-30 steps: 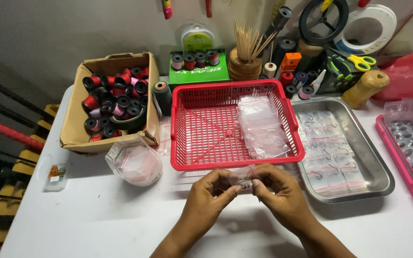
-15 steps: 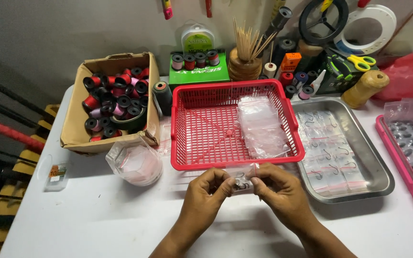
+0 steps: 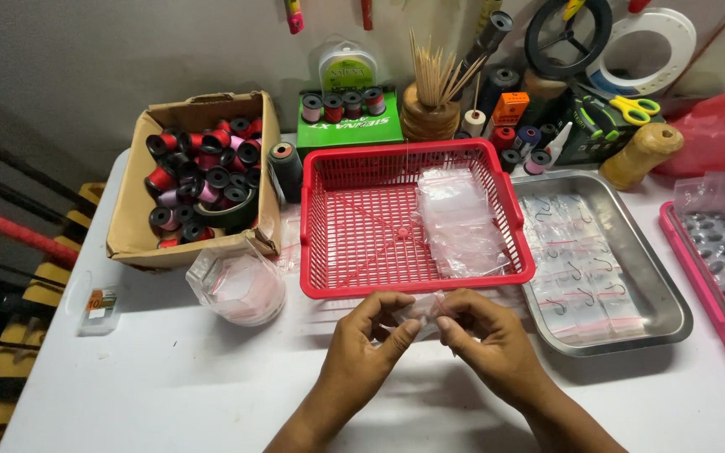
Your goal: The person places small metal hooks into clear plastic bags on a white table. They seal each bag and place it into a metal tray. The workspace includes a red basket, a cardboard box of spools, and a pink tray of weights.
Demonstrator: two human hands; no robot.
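Both hands meet over the white table, just in front of the red basket (image 3: 329, 226). My left hand (image 3: 362, 344) and my right hand (image 3: 484, 340) pinch a small clear plastic bag (image 3: 421, 309) between their fingertips. Inside the basket lies a loose pile of similar clear bags (image 3: 459, 222). To the right, a steel tray (image 3: 660, 289) holds several clear bags with fish hooks in them.
A cardboard box of thread spools (image 3: 199, 180) stands at the left, with a clear plastic tub (image 3: 237, 285) in front of it. A pink tray (image 3: 719, 277) sits at the right edge. Toothpicks, spools, scissors (image 3: 627, 107) and twine (image 3: 639, 155) line the back.
The hands stay in place in front of the basket; the fingers have shifted slightly on the small bag.
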